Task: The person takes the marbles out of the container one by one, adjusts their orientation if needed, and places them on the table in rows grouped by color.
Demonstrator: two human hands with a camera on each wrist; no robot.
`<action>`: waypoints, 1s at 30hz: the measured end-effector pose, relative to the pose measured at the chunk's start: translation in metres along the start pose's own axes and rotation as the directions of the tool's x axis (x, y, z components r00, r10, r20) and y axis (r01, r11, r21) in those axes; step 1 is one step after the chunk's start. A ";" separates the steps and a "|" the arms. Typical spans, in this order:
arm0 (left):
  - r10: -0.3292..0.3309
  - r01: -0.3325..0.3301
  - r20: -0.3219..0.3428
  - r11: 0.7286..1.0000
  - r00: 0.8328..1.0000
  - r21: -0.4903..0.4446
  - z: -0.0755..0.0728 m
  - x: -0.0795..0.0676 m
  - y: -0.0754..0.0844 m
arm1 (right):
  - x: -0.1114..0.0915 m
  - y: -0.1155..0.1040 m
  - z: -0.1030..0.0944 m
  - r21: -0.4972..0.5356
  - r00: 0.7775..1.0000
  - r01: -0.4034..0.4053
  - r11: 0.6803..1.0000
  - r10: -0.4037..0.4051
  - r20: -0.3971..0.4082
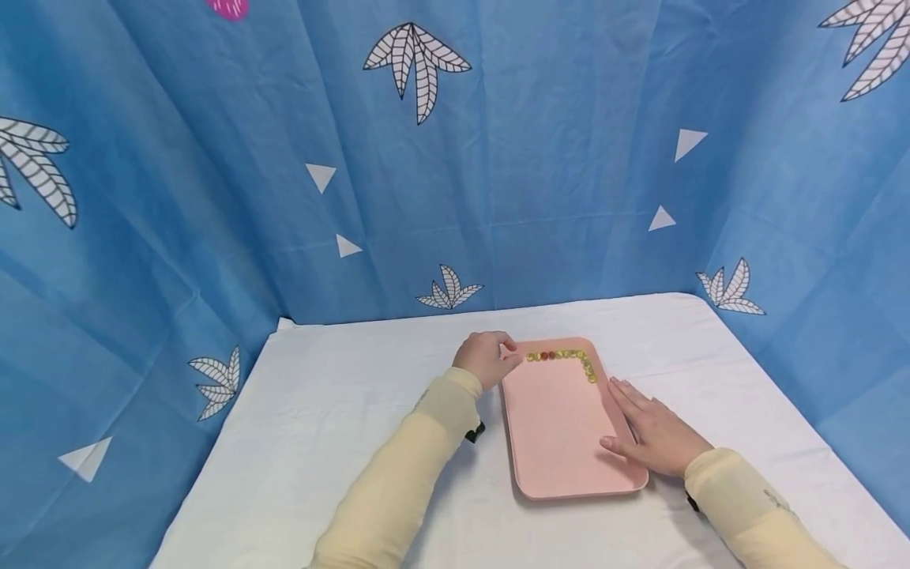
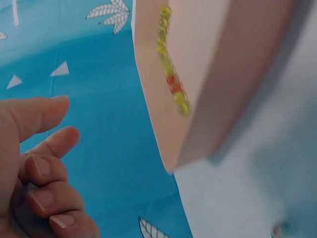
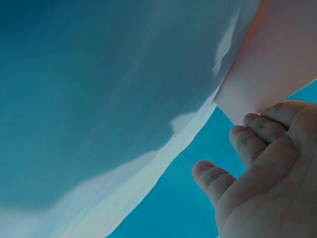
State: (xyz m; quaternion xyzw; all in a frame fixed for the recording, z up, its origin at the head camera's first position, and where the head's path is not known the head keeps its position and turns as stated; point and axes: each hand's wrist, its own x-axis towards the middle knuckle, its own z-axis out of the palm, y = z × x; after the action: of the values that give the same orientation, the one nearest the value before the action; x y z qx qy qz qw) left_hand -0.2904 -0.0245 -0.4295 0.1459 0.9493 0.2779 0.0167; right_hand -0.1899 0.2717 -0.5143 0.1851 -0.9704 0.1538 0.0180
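Observation:
A shallow pink tray (image 1: 554, 427) lies on the white cloth. Yellow round beads (image 1: 588, 367) run in a line along its far side and bend down the right side. Two red beads (image 1: 548, 356) sit side by side within that line. Over the tray's far left corner is my left hand (image 1: 485, 357), thumb and forefinger apart near the end of the row. In the left wrist view nothing shows between those fingertips, and the other fingers are bent. My right hand (image 1: 657, 433) rests along the tray's right rim, fingers extended and thumb over the inside.
A white cloth (image 1: 341, 411) covers the table. Blue curtains (image 1: 554, 158) printed with leaves and triangles hang behind and at both sides. A small blurred multicoloured thing (image 2: 283, 229) shows at the lower right of the left wrist view.

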 end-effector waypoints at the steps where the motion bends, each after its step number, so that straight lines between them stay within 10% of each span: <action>1: 0.003 -0.003 0.000 1.000 1.000 -0.010 0.002 0.002 0.004 | 0.000 0.000 -0.001 -0.001 1.000 0.001 1.000 -0.001 0.000; 30: -0.057 0.044 0.091 0.990 0.994 0.135 0.056 0.040 0.036 | 0.001 -0.003 0.003 0.001 1.000 -0.024 1.000 0.024 0.020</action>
State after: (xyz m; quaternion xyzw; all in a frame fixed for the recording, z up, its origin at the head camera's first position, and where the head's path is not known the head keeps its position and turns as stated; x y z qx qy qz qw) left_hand -0.3131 0.0451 -0.4554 0.1356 0.9672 0.2066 0.0590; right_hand -0.1896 0.2681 -0.5159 0.1748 -0.9726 0.1530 0.0063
